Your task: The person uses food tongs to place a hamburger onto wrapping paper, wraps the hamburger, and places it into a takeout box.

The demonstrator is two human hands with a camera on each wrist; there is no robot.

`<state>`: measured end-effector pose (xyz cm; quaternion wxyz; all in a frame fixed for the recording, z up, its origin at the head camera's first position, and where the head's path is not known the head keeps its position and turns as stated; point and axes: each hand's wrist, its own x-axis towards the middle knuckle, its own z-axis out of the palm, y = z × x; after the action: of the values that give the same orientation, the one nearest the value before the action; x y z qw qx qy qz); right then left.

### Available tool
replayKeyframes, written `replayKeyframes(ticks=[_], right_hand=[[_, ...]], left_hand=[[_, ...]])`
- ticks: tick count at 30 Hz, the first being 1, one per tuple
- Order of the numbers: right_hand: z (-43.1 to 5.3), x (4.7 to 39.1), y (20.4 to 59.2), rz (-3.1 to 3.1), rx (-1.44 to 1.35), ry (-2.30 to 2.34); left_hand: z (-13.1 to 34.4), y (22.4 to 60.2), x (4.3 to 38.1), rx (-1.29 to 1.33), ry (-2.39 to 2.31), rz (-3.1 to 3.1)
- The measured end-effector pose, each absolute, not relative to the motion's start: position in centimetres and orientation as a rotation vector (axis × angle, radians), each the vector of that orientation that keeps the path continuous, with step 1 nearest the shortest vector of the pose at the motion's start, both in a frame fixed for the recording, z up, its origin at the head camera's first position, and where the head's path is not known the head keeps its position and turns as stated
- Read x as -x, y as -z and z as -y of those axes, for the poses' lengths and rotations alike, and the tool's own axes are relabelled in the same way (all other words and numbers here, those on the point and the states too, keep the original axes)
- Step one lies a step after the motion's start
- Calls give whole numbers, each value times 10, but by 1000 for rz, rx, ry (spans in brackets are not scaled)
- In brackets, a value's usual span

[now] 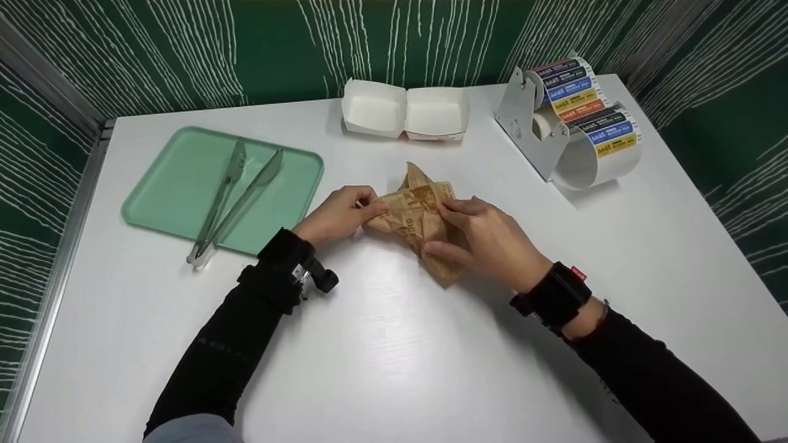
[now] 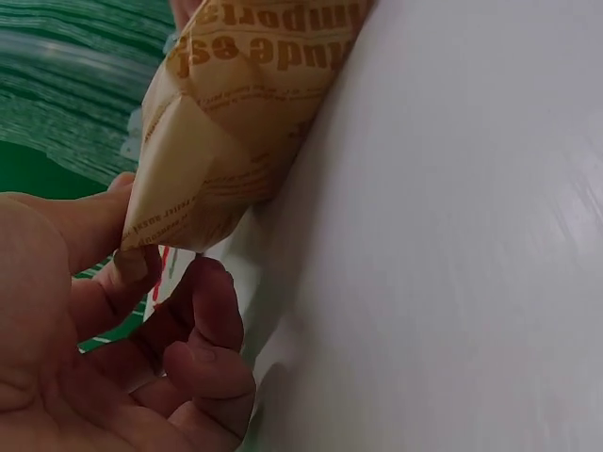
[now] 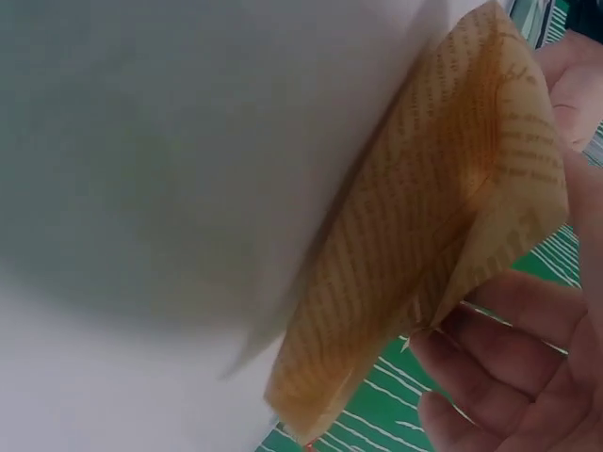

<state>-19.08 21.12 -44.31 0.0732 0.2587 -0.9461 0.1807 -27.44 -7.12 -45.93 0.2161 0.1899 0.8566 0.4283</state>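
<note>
A brown printed sheet of food wrapping paper point(image 1: 409, 215), folded and creased, lies on the white table between the two hands. Whatever its folds may enclose is hidden. My left hand point(image 1: 338, 212) pinches the paper's left corner between thumb and index finger; in the left wrist view the other fingers of that hand point(image 2: 141, 320) curl loosely below the corner. At the right side, my right hand point(image 1: 492, 240) holds a raised flap, with thumb and fingers around it. The right wrist view shows the paper point(image 3: 415, 217) standing up in a fold beside the right fingers point(image 3: 509, 348).
A green tray point(image 1: 166, 166) with metal tongs point(image 1: 225, 197) lying across it is at the left. An open white paper box point(image 1: 375, 111) stands at the back. Behind my right hand is a metal dispenser point(image 1: 529, 123) with rolls of colored labels point(image 1: 572, 92).
</note>
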Motion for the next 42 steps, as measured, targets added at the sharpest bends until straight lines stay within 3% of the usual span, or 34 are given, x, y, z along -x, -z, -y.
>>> replayKeyframes(ticks=[11, 21, 42], right_hand=[[-188, 200, 448, 2896, -692, -476], [-190, 194, 456, 2889, -741, -349], [-203, 185, 463, 2981, -779, -399]], left_hand=[[76, 463, 270, -566, -1237, -2375], [78, 465, 271, -442, -1496, -2137], [88, 472, 286, -304, -1555, -2207]])
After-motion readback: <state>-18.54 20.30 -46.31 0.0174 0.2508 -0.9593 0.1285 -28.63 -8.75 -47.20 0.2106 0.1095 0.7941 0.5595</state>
